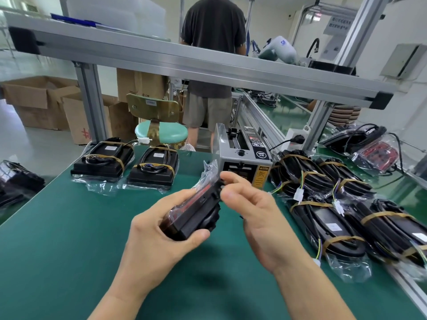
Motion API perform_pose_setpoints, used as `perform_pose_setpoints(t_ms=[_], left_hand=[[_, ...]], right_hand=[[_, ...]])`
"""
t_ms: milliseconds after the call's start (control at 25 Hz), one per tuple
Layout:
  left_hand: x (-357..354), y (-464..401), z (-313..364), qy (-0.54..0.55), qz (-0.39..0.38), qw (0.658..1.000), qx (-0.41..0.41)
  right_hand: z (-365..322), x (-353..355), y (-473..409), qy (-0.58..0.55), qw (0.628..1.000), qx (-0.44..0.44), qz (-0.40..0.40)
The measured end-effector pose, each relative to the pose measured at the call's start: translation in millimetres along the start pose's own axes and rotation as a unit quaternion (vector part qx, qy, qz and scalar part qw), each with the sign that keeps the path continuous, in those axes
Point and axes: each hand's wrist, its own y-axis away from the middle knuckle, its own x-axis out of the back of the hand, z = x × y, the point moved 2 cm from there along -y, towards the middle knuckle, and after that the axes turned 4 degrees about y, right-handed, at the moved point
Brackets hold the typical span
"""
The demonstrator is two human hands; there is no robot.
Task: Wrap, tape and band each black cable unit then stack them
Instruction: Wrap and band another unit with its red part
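My left hand (159, 229) grips a black cable unit (196, 213) in a clear plastic bag, held on edge above the green mat (69, 227). My right hand (251, 211) pinches the bag's far end near the unit's top between thumb and forefinger. The bag's loose end (209, 168) sticks up toward the grey tape dispenser (242, 155). Two banded units (104, 158) (153, 167) lie flat at the mat's back left. Several banded units (323, 192) are piled on the right.
An aluminium frame beam (184, 63) crosses overhead. A person (212, 65) stands behind the bench next to a green stool (161, 132). Cardboard boxes (39, 100) sit on the floor at the left. Bagged red-lens units (369, 146) lie at the far right.
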Motion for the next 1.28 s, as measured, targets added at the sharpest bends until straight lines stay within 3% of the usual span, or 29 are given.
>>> perform_pose_setpoints(t_ms=[1120, 1280], left_hand=[[-7.8, 5.0, -1.9, -0.001, 0.003, 1.0, -0.007], [-8.0, 5.1, -1.4, -0.007, 0.004, 1.0, -0.003]], right_hand=[[7.7, -8.5, 5.8, 0.085, 0.994, -0.01, 0.067], [8.7, -9.0, 6.0, 0.044, 0.997, -0.011, 0.06]])
